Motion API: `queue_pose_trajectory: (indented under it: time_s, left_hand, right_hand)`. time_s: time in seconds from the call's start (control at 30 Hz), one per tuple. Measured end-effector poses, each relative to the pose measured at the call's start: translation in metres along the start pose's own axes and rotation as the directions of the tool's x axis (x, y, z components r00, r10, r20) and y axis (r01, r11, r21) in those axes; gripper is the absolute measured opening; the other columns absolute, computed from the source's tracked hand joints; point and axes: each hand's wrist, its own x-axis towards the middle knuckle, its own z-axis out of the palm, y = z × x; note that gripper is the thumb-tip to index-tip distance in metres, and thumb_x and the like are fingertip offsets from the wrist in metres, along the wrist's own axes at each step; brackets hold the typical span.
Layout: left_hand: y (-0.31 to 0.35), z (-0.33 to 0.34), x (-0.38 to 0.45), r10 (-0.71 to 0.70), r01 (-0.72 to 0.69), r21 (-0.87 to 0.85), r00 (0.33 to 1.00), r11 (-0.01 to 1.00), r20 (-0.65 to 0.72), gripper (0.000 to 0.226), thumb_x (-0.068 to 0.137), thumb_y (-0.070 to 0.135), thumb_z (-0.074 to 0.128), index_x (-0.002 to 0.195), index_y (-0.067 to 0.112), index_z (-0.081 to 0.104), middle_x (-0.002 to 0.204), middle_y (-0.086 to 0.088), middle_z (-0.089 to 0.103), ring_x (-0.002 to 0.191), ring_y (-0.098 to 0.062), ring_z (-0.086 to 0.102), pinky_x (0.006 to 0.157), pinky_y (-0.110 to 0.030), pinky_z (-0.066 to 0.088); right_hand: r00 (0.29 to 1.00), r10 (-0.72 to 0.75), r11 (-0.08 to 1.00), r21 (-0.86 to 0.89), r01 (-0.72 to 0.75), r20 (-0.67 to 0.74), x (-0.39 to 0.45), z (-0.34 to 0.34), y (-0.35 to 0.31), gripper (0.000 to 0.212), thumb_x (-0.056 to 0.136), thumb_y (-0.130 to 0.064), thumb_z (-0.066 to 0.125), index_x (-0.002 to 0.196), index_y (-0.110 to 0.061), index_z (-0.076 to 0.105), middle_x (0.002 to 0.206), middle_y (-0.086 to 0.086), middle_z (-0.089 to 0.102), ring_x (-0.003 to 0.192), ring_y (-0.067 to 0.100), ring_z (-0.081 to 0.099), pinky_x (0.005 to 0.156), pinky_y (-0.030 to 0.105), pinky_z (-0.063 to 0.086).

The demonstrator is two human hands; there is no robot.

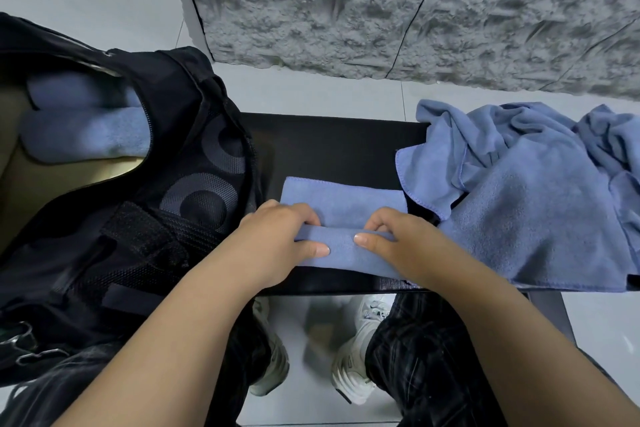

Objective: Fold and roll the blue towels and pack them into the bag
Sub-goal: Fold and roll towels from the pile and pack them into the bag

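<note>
1. Both my hands sit nearest, side by side on the folded towel [343, 208] at the front of the bench [332, 146]. My left hand [277, 239] and right hand [398, 243] each grasp the rolled near edge, with the fingers [308, 218] curled over the top of the roll and the thumbs pressed flat against its front.
2. I judge this to be the start of the roll: only the near edge is turned over, and the far half lies flat on the bench.
3. To do it well, I should keep both hands level so the roll stays straight, hold it tight with my thumbs, and walk the fingers forward evenly so neither end of the roll gets ahead of the other.
4. Loose unfolded towels [519, 191] lie heaped on the bench just to my right, one edge close to the towel I am rolling.
5. At my left the black bag [194, 156] stands open, with rolled towels [83, 121] already inside.
</note>
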Motion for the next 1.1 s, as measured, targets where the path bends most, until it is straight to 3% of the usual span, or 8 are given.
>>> queue_pose_trajectory:
  time_s: [0.2, 0.33, 0.43, 0.6, 0.8, 0.93, 1.0, 1.1]
  left_hand:
    - [0.0, 0.005, 0.001, 0.007, -0.007, -0.003, 1.0, 1.0, -0.008, 0.022, 0.091, 0.046, 0.049, 0.105, 0.03, 0.056, 0.098, 0.0, 0.055, 0.098, -0.02, 0.051, 0.082, -0.032, 0.044]
    - [0.005, 0.006, 0.004, -0.01, -0.014, -0.115, 0.98, 0.993, -0.199, 0.016, 0.09, 0.038, 0.056, 0.093, 0.023, 0.057, 0.09, 0.007, 0.059, 0.087, -0.013, 0.054, 0.076, -0.028, 0.044]
    - [0.005, 0.008, 0.007, 0.005, -0.053, -0.133, 0.941, 0.99, -0.338, 0.018, 0.086, 0.034, 0.063, 0.087, 0.018, 0.055, 0.086, 0.009, 0.049, 0.085, -0.013, 0.049, 0.072, -0.024, 0.035]
    - [0.002, 0.007, 0.006, 0.013, -0.066, -0.134, 0.932, 0.989, -0.362, 0.025, 0.083, 0.038, 0.064, 0.082, 0.017, 0.051, 0.087, 0.005, 0.047, 0.08, -0.015, 0.05, 0.07, -0.027, 0.039]
    - [0.001, 0.003, 0.003, -0.002, -0.032, -0.106, 0.952, 0.994, -0.306, 0.054, 0.073, 0.05, 0.071, 0.115, 0.021, 0.053, 0.114, 0.008, 0.042, 0.106, -0.011, 0.045, 0.084, -0.021, 0.036]
    - [0.001, 0.005, 0.003, -0.02, -0.009, -0.081, 0.939, 0.997, -0.344, 0.054, 0.082, 0.044, 0.064, 0.129, 0.02, 0.05, 0.123, 0.004, 0.04, 0.116, -0.016, 0.039, 0.093, -0.024, 0.035]
    - [0.001, 0.006, 0.003, -0.042, -0.001, -0.119, 0.933, 0.993, -0.357, 0.05, 0.084, 0.041, 0.063, 0.128, 0.02, 0.051, 0.122, 0.002, 0.043, 0.113, -0.02, 0.044, 0.094, -0.029, 0.038]
    - [0.0, 0.007, 0.005, -0.058, 0.004, -0.142, 0.923, 0.99, -0.38, 0.054, 0.084, 0.04, 0.064, 0.13, 0.019, 0.048, 0.125, 0.0, 0.045, 0.113, -0.02, 0.046, 0.092, -0.027, 0.037]
  right_hand:
    - [0.997, -0.075, 0.997, 0.028, 0.076, -0.017, -0.004, -0.001, -0.002, 0.02, 0.084, -0.042, 0.064, 0.084, -0.025, 0.053, 0.086, -0.007, 0.054, 0.079, 0.009, 0.049, 0.071, 0.021, 0.039]
    - [0.97, -0.212, 0.966, -0.173, 0.19, -0.118, -0.004, 0.0, -0.006, 0.028, 0.072, -0.043, 0.074, 0.092, -0.034, 0.057, 0.096, -0.018, 0.048, 0.099, 0.005, 0.038, 0.09, 0.024, 0.028]
    - [0.944, -0.314, 0.904, -0.339, 0.263, -0.105, -0.006, 0.002, -0.012, 0.043, 0.073, -0.041, 0.074, 0.111, -0.039, 0.055, 0.107, -0.024, 0.039, 0.101, -0.001, 0.025, 0.086, 0.021, 0.014]
    - [0.943, -0.314, 0.91, -0.319, 0.265, -0.112, -0.005, 0.003, -0.01, 0.037, 0.078, -0.035, 0.071, 0.11, -0.036, 0.052, 0.108, -0.025, 0.044, 0.105, 0.0, 0.034, 0.096, 0.025, 0.017]
    - [0.9, -0.303, 0.909, -0.377, 0.176, -0.312, 0.011, 0.015, -0.005, 0.028, 0.093, -0.031, 0.052, 0.119, -0.033, 0.06, 0.12, -0.016, 0.055, 0.121, 0.01, 0.04, 0.102, 0.029, 0.013]
    - [0.792, -0.406, 0.902, -0.34, 0.267, -0.455, 0.016, 0.026, -0.014, 0.033, 0.079, -0.012, 0.049, 0.103, -0.022, 0.069, 0.107, -0.003, 0.063, 0.102, 0.021, 0.056, 0.098, 0.034, 0.028]
    - [0.824, -0.438, 0.88, -0.357, 0.312, -0.359, 0.015, 0.025, -0.025, 0.046, 0.076, -0.013, 0.038, 0.111, -0.022, 0.067, 0.113, -0.004, 0.064, 0.107, 0.02, 0.059, 0.104, 0.032, 0.022]
    - [0.896, -0.411, 0.86, -0.397, 0.321, -0.168, 0.009, 0.027, -0.027, 0.066, 0.075, -0.03, 0.034, 0.14, -0.033, 0.039, 0.142, -0.019, 0.04, 0.134, 0.005, 0.03, 0.109, 0.025, -0.009]
